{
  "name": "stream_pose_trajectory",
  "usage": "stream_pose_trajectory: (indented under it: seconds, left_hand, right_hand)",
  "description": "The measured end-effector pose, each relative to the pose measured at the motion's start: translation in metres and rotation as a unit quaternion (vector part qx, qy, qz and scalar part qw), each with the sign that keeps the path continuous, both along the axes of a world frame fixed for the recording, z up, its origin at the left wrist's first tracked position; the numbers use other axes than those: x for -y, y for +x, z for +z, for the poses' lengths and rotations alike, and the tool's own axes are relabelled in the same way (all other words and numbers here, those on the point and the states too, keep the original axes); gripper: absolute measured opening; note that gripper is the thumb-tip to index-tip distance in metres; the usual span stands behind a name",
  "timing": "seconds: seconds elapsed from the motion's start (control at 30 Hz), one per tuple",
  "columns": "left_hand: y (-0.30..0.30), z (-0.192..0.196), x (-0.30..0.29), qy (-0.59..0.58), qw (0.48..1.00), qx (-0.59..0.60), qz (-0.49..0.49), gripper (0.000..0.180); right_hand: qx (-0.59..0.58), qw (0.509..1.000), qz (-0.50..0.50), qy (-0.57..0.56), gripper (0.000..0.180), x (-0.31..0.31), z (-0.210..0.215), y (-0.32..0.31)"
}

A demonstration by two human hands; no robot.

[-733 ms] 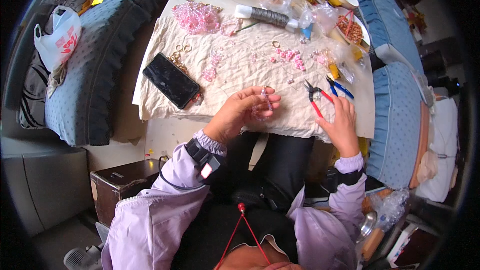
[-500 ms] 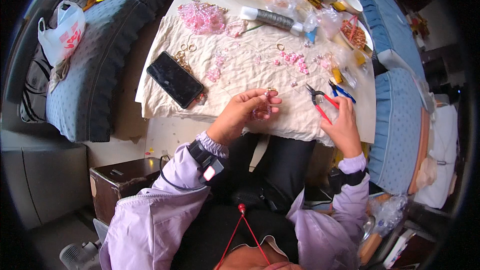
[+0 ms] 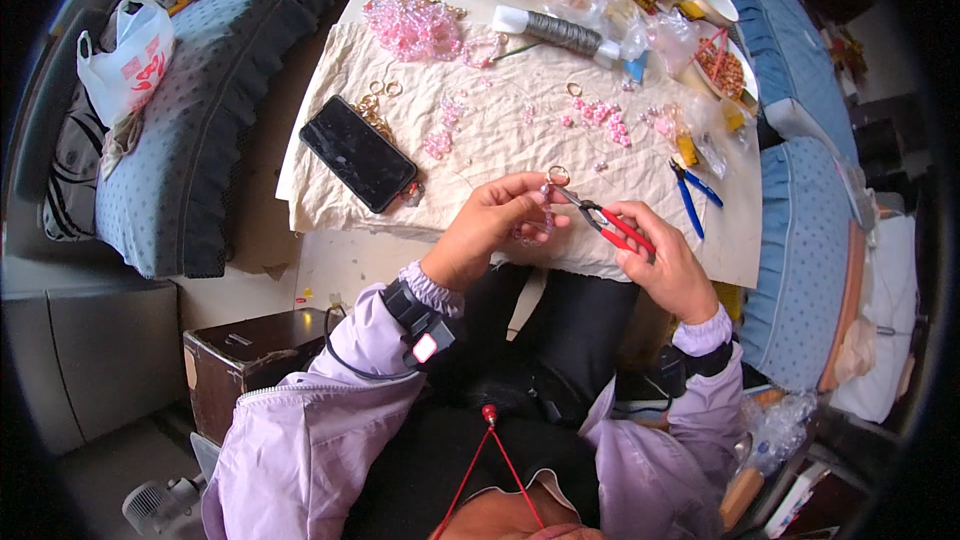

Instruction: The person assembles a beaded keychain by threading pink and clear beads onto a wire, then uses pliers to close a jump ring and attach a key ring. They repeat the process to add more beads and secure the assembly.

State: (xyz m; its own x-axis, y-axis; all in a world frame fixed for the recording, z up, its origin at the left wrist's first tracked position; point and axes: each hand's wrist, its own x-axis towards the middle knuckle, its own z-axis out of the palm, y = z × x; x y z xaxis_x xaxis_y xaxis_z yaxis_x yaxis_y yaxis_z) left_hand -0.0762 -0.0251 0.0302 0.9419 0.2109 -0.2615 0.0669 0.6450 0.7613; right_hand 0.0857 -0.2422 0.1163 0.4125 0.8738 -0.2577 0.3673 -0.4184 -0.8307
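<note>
Left hand (image 3: 495, 225) pinches a small metal ring (image 3: 558, 176) with pink beads above the desk's near edge; right hand (image 3: 665, 265) grips red-handled pliers (image 3: 605, 225), tips at the ring. A cream cloth (image 3: 500, 140) covers the desk (image 3: 745, 230), bearing a black phone (image 3: 357, 153), loose pink beads (image 3: 600, 115) and blue-handled pliers (image 3: 692, 197). Blue cushioned seats (image 3: 175, 155) flank it.

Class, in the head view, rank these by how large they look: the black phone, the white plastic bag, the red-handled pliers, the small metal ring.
1. white plastic bag
2. black phone, close to the bag, so that order is unsure
3. red-handled pliers
4. small metal ring
</note>
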Motion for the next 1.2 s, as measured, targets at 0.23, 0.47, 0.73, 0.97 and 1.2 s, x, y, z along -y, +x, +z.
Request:
stream_pose_trajectory:
  seconds: [0.23, 0.47, 0.73, 0.97, 1.2]
  left_hand:
    - [-0.001, 0.001, -0.002, 0.036, 0.999, 0.02, -0.027, 0.043]
    - [-0.002, 0.004, -0.003, 0.055, 0.998, 0.013, -0.037, 0.043]
    - [-0.002, 0.012, 0.001, 0.055, 0.998, 0.011, -0.029, 0.041]
    - [-0.001, 0.012, -0.003, 0.072, 0.996, 0.002, -0.044, 0.04]
    - [0.0, 0.005, 0.001, 0.004, 0.999, 0.024, -0.026, 0.036]
  right_hand:
    - [-0.019, 1.0, -0.004, 0.01, 0.051, 0.0, 0.003, 0.001]
    - [0.013, 1.0, 0.01, 0.006, 0.049, -0.001, 0.006, 0.002]
    - [-0.02, 1.0, -0.003, 0.003, 0.051, 0.001, 0.003, 0.006]
    - [-0.003, 1.0, 0.015, -0.009, 0.052, 0.004, 0.001, 0.011]
    - [0.026, 0.999, 0.012, 0.036, 0.049, 0.007, -0.01, 0.014]
